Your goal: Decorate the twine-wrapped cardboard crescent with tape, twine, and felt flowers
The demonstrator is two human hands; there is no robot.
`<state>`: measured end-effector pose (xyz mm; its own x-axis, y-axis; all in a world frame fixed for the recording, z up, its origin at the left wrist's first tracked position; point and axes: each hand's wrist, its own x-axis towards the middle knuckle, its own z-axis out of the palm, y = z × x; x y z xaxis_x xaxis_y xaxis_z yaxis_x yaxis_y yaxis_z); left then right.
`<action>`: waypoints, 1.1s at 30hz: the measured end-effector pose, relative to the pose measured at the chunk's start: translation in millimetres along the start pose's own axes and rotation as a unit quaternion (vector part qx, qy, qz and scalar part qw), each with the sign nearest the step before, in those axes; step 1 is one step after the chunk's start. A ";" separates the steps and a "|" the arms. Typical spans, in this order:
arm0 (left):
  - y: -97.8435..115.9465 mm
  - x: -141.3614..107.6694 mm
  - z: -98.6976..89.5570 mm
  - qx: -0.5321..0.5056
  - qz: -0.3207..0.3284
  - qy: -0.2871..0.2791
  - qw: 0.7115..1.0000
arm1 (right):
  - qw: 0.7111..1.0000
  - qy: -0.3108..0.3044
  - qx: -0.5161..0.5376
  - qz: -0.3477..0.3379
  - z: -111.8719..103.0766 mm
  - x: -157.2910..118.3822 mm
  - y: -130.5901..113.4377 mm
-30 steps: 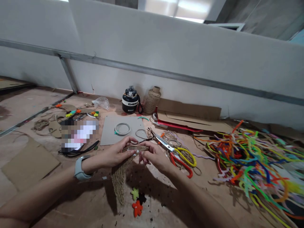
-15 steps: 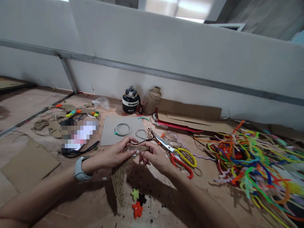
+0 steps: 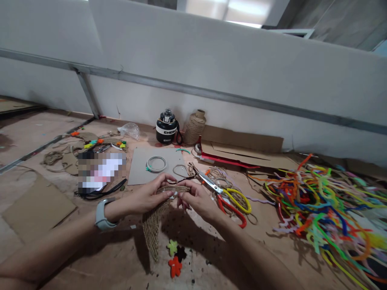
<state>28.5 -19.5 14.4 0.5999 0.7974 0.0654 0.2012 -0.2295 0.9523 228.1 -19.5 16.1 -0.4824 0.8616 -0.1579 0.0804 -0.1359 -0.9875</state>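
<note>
1. Reaching in from the lower left with the left arm, nearly straight, a pale watch (image 3: 104, 214) strapped round the wrist; angled in from the lower right with the right arm, back toward the middle.
2. Grasping the upper part of the twine piece (image 3: 152, 231) with the left hand (image 3: 154, 195), thumb laid along the near side, fingers arched over the far side.
3. Pinching the right end of the same piece with the right hand (image 3: 195, 198), thumb and index finger close together, other fingers curled beneath and partly hidden.
4. Nearly meeting with both thumb tips, beside a small white bit (image 3: 174, 194); too small to identify.
5. Held in front of the body, between both hands and over the table (image 3: 117, 257), with a pointed, ribbed tail drooping toward the near side.
6. Lying below the grasp: flower shapes in green (image 3: 172, 247), dark brown (image 3: 181, 253) and orange (image 3: 175, 266), bunched together.
7. Resting just beyond the right hand: scissors (image 3: 217, 188) with yellow and red handles, spread apart; farther right, a tangle of coloured fuzzy stems (image 3: 317, 205).
8. Placed beyond the left hand: a grey board (image 3: 139, 161) bearing a pale ring (image 3: 156, 164); farther back, a bottle (image 3: 166, 131) and a spool of twine (image 3: 195, 129), both upright.
</note>
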 end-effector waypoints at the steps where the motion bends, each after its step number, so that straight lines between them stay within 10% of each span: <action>1: 0.0 0.1 -0.1 -0.001 0.000 -0.002 1.000 | 1.000 0.000 0.003 0.000 0.0 0.0 -0.4; 33: -6.3 -0.9 -1.6 0.016 -0.002 0.001 1.000 | 1.000 -0.010 0.013 -0.001 -1.7 1.4 0.5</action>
<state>25.4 -17.9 8.9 0.5982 0.7990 0.0617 0.2282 -0.2437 0.9426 228.9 -17.6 15.4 -0.4998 0.8519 -0.1565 0.0579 -0.1475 -0.9874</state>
